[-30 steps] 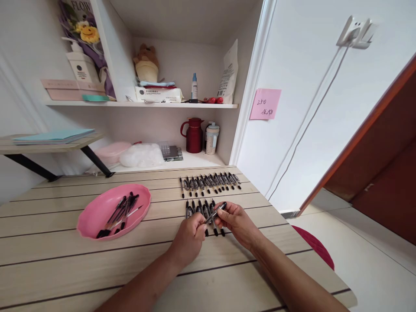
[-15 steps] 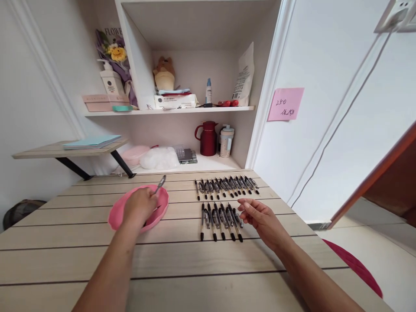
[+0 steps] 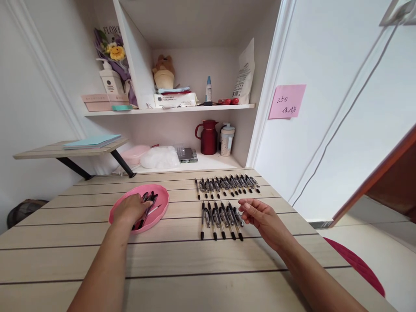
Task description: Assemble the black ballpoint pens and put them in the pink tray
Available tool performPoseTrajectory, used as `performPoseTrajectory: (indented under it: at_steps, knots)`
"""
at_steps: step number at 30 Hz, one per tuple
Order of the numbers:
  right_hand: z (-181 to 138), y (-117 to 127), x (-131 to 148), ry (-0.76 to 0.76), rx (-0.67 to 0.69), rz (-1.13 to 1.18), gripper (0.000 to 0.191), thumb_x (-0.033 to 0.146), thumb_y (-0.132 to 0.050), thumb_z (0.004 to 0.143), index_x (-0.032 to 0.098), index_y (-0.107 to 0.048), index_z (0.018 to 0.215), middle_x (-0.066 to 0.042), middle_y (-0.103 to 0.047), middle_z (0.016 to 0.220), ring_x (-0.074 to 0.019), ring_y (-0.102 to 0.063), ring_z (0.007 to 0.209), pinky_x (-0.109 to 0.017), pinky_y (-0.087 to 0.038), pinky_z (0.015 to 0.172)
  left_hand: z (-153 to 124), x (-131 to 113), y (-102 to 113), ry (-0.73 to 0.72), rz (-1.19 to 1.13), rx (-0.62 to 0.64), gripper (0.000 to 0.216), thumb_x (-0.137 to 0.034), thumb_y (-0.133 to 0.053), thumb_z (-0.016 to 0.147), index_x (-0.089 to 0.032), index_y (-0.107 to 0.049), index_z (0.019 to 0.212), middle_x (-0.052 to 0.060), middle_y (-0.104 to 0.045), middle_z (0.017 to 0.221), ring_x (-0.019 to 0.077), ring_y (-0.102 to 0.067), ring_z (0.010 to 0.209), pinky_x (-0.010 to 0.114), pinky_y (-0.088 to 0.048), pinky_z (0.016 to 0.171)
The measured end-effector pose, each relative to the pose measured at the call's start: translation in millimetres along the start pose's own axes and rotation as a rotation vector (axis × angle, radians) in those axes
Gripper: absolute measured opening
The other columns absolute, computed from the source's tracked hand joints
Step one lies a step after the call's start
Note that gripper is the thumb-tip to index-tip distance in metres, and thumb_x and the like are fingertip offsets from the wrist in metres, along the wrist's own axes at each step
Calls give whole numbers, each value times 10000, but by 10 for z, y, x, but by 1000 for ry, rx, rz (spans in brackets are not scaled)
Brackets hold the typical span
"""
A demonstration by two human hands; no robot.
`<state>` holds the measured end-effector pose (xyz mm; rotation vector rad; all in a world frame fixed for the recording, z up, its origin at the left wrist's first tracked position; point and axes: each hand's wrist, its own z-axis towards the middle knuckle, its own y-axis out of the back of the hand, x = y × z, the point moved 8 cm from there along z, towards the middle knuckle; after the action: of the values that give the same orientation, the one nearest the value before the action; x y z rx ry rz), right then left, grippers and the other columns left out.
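Note:
Over the left part of a round pink tray, my left hand is closed on a pen among several black pens lying in it; its fingertips are partly hidden. My right hand hovers at the right end of the front row of pens, loosely curled, with thumb and fingers apart and nothing held. The front row has clear-barrelled pens with black ends side by side, clips and tips alternating. Behind it runs a longer back row of similar pens.
The pens and tray rest on a slatted wooden table. A small raised shelf with blue paper stands at the back left. Behind the table, the cabinet holds a red jug, a tumbler and a plastic bag.
My left hand has moved down and left into the tray; the pen it held raised no longer sticks up. My right hand has barely moved, and both pen rows look the same.

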<state>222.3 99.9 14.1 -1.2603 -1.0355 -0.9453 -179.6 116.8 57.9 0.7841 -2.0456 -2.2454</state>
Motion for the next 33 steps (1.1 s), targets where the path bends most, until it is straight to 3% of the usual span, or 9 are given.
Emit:
performPoseTrajectory:
  at_steps: [3,8,13,17,20,23,28,33]
  knots:
    - [-7,-6,4,-2,7,0,316,388,-689,650,175,-643,878,-29,-614,749,-94,-518,563,-225,-376,509,-18,-28,-110,36,60,85,210,-352,-589,593,-200,-539,456,29,-499,366,225,-547,492,294,-331,523]
    - [-17,-19,20,-6,6,-4,329,400,-699,631,174,-647,864,-30,-615,733,-99,-515,556,-233,-375,509,-22,-85,-145,29,70,98,143,-270,-583,586,-194,-558,467,54,-522,394,258,-565,541,317,-339,541]
    - [3,29,56,9,-19,-10,317,408,-691,631,184,-644,850,-21,-611,726,-96,-513,555,-233,-371,516,-39,-81,-134,9,70,143,218,-364,-568,617,-196,-554,479,44,-535,407,226,-547,488,296,-321,514]
    - [64,234,74,51,-156,-167,268,424,-657,643,182,-619,750,-9,-591,666,-97,-495,508,-238,-345,481,-56,-144,-49,-10,69,86,316,-456,-466,694,-199,-547,527,31,-556,428,197,-529,457,276,-280,480]
    - [96,367,74,57,-249,-511,230,406,-604,669,186,-563,613,13,-535,544,-103,-453,448,-245,-317,458,-130,-407,28,-116,-6,-39,313,-468,-445,712,-206,-578,602,17,-591,506,193,-547,533,265,-284,493]
    - [85,333,95,71,-237,-905,242,363,-567,677,191,-518,513,5,-515,487,-120,-445,464,-247,-292,463,-319,-837,-32,-318,-170,-79,261,-433,-469,710,-212,-606,682,-2,-627,628,175,-552,614,249,-321,540]
    - [-9,99,28,14,-92,-1302,318,386,-551,673,188,-509,427,-12,-499,433,-109,-396,426,-249,-216,439,-748,-1445,-471,-550,-400,105,214,-360,-482,708,-189,-593,644,-12,-595,593,138,-510,560,222,-324,519]
    - [-66,-78,-98,-16,2,-1452,225,332,-587,624,187,-558,455,-18,-539,470,-106,-405,434,-240,-228,439,-1098,-1722,-871,-648,-433,268,173,-272,-454,718,-180,-583,646,-17,-558,577,117,-472,533,210,-291,489]
